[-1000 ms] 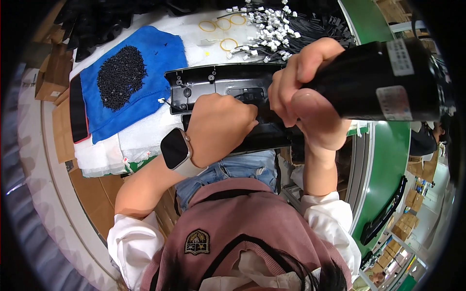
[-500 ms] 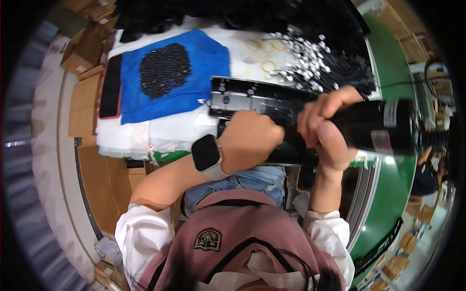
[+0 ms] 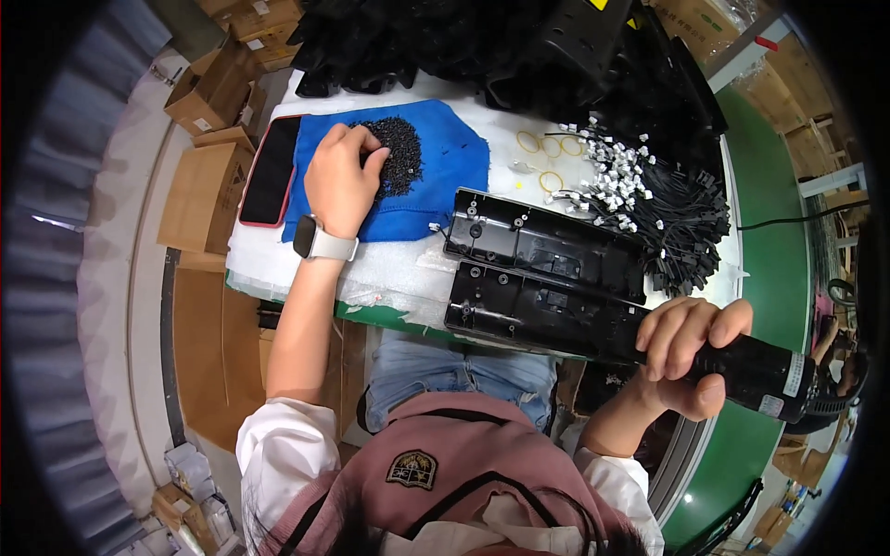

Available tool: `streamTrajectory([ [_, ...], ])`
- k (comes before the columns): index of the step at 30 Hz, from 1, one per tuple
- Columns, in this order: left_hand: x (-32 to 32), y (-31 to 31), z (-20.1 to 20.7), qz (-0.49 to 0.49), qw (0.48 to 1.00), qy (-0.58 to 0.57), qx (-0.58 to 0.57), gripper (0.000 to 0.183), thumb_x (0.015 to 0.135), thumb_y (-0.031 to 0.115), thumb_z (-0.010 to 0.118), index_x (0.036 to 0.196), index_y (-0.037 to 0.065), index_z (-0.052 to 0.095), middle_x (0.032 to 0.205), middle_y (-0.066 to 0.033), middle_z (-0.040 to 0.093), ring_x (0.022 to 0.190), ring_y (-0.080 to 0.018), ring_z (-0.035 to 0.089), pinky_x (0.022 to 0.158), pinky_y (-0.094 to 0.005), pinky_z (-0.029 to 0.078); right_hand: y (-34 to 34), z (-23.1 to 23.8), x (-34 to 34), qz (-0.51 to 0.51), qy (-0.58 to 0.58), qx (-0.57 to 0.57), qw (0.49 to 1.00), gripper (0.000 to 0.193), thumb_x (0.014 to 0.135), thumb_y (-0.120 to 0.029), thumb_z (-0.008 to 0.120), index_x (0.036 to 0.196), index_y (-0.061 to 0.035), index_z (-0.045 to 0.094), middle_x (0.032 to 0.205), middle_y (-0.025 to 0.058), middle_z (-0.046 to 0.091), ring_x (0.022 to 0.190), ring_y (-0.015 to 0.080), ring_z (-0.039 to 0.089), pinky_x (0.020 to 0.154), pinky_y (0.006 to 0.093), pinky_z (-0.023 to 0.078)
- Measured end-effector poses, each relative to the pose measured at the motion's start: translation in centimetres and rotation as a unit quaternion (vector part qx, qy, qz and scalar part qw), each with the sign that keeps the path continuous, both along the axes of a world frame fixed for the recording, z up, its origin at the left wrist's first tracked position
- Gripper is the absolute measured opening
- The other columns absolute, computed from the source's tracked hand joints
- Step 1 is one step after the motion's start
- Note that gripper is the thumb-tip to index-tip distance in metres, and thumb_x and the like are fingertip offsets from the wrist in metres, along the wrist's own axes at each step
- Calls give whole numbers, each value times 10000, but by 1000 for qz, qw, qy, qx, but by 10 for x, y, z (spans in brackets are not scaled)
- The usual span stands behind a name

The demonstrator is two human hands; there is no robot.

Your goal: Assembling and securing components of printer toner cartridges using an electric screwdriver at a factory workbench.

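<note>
My left hand [image 3: 341,178], with a white watch on the wrist, rests fingers-down on a pile of small black screws [image 3: 397,157] lying on a blue cloth [image 3: 436,181]. Whether it grips any screws I cannot tell. My right hand [image 3: 688,354] is closed around a black electric screwdriver [image 3: 762,374], held low at the right, off the table's front edge. Two long black plastic housings [image 3: 542,278] lie side by side on the white foam sheet [image 3: 389,276] between my hands.
A phone with a red case [image 3: 270,170] lies left of the blue cloth. Black cables with white connectors [image 3: 649,199] and yellow rings [image 3: 540,148] sit at the right back. Black parts [image 3: 519,46] are piled behind. Cardboard boxes [image 3: 209,139] stand left.
My left hand left the black housing and moved left onto the screw pile. My right hand drew the screwdriver back from the housing, toward the right and lower.
</note>
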State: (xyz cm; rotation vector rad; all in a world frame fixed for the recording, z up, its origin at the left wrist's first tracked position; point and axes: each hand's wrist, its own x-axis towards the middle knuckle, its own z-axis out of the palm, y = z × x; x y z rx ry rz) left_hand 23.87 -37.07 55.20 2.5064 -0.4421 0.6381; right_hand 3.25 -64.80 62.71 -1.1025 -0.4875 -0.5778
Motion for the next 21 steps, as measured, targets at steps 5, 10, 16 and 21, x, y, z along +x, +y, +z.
streamTrajectory([
  [5, -6, -7, 8, -12, 998, -32, -49, 67, 795, 107, 651, 769, 50, 630, 762, -92, 579, 693, -296, 585, 600, -372, 463, 2, -2, -4, -22, 15, 11, 1000, 411, 755, -238, 736, 967, -74, 424, 528, -5, 485, 397, 137, 480, 437, 288, 433],
  [10, -14, -6, 14, -19, 995, -53, -77, 74, 790, 75, 678, 846, 26, 675, 753, -86, 618, 608, -202, 596, 554, -290, 460, 6, 2, 0, 0, 25, 43, 999, 399, 761, -220, 718, 991, -65, 431, 541, -3, 474, 428, 147, 487, 486, 297, 437],
  [16, -83, -44, 34, -242, 853, 285, -364, 129, 774, -11, 694, 902, -3, 680, 819, -27, 644, 666, -54, 559, 606, -183, 454, 14, 13, 10, 2, -82, 86, 993, 312, 864, -293, 621, 992, -96, 417, 588, -25, 513, 424, 98, 508, 521, 280, 461],
  [21, -129, -61, 47, -334, 686, 484, -429, 99, 848, 8, 642, 929, -42, 669, 868, -65, 647, 721, -88, 597, 663, -208, 493, 16, 16, 11, 29, -115, 144, 982, 292, 868, -283, 614, 1003, -83, 449, 598, -13, 515, 441, 106, 518, 526, 298, 442],
])
